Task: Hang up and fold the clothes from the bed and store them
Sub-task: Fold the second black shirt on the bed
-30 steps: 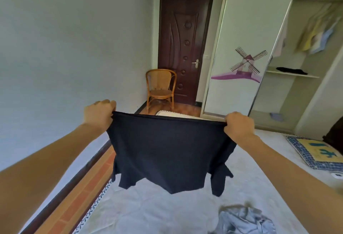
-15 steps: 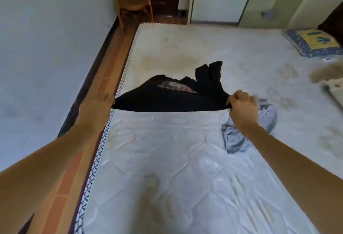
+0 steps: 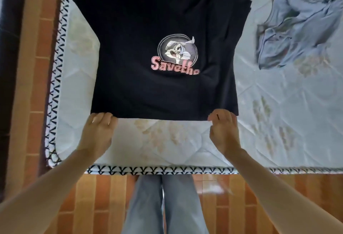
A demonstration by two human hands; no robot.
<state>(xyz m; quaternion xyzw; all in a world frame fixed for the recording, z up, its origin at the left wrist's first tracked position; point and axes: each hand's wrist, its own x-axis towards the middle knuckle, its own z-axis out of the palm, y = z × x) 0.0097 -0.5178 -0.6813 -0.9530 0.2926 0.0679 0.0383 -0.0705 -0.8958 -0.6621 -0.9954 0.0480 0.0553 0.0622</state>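
A black T-shirt [image 3: 141, 52] with a cartoon print and pink lettering lies spread flat, print up, on the pale quilted mattress [image 3: 167, 141], its hem toward me. My left hand [image 3: 98, 131] pinches the hem's left corner with curled fingers. At the hem's right corner my right hand [image 3: 223, 131] grips the cloth the same way. The right sleeve is folded over onto itself, and the collar end runs to the top of the view.
A crumpled grey-blue garment [image 3: 297, 29] lies on the mattress to the right of the shirt. The mattress's patterned edge [image 3: 157, 169] runs just in front of my legs. Orange-brown wooden floor [image 3: 31, 85] borders the bed on the left and near side.
The shirt hung in the air between my hands a second ago; it was swung down and now lies flat on the mattress, print up. My view tilted from the room down to the bed.
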